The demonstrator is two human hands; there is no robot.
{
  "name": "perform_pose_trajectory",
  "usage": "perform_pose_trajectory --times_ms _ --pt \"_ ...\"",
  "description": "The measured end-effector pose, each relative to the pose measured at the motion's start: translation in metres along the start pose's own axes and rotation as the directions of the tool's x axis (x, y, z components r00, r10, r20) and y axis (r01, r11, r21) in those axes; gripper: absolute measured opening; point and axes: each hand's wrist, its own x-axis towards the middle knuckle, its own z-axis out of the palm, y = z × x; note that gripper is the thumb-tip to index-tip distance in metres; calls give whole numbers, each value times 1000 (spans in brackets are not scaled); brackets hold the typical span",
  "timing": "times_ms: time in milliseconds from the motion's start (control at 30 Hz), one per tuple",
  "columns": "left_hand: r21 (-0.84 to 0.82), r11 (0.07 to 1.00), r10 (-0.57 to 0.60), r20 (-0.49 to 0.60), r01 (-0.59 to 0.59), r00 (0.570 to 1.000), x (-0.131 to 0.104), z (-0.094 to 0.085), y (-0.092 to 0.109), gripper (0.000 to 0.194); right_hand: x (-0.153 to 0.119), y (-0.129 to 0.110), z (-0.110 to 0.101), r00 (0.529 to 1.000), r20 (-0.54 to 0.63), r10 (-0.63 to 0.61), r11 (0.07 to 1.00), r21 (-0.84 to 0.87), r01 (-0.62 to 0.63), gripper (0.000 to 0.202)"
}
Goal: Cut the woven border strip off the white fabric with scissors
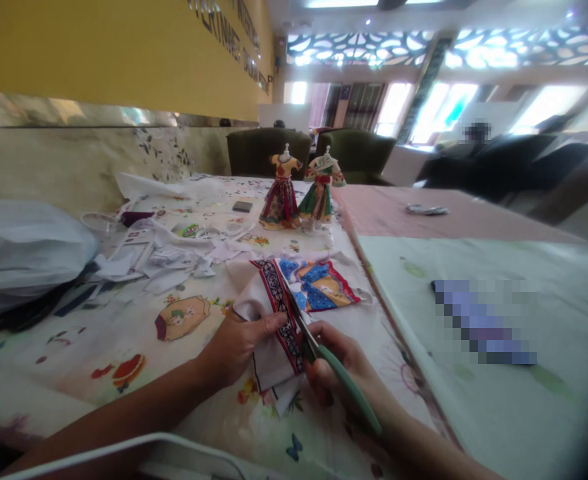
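My left hand [239, 343] pinches a white printed cloth [269, 357] that has a dark red and black patterned border [275, 288], its thumb on the border. In my right hand [341, 363] are green-handled scissors [347, 383], their blades pointing up and away along the border's right side. Beyond the blades, a blue, yellow and red printed part [321, 283] lies on the flowered tablecloth. Left of my left hand lies a tan cut-out piece [183, 317] with a dark red end.
Two small dressed dress forms [280, 193] stand at the back. White scraps [174, 257] and a white bag [24, 250] lie left. A blurred-out bluish object [484, 323] rests on the right-hand table. A white cable [124, 441] crosses the near edge. Someone sits far back right.
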Motion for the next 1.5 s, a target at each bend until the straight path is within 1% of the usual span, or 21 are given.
perform_pose_trajectory --times_ms 200,533,800,1000,1100,1167,1233,1300,1367,1400,1433,1500 --pt "20 1000 -4 2 4 1000 0 0 0 32 2 1 -2 1000 6 -8 1000 20 8 69" --pt "-5 1000 -18 -2 18 1000 -2 3 0 33 0 -2 0 1000 7 7 999 34 -7 64" --pt "-10 1000 -15 0 15 1000 -3 3 0 32 0 1 1 1000 4 -24 999 47 24 61" --pt "30 999 -14 0 14 1000 -5 4 2 33 0 2 3 999 -17 -28 999 39 28 62" --pt "-19 1000 -17 -1 17 1000 -4 5 5 33 -1 1 3 999 -36 -13 1000 19 14 60" --pt "-127 991 -42 -28 39 999 -1 5 8 34 -1 -2 3 1000 -27 -5 1000 -16 4 60" --pt "-265 962 -91 -103 60 990 4 4 13 29 -1 -6 3 1000 -16 0 998 -58 -1 60" --pt "-351 932 -164 -182 92 969 9 2 17 20 0 -9 3 1000 1 2 995 -99 -1 59" --pt "-357 921 -241 -207 156 948 13 1 19 12 0 -10 3 1000 20 7 991 -134 -5 58" --pt "-347 921 -262 -205 180 943 14 0 18 11 1 -11 3 1000 27 15 989 -148 -11 58" --pt "-333 926 -255 -206 178 945 14 0 17 10 1 -11 3 999 24 22 987 -160 -18 58" --pt "-294 950 -172 -226 102 959 13 0 13 10 1 -11 2 999 4 36 984 -177 -35 59"
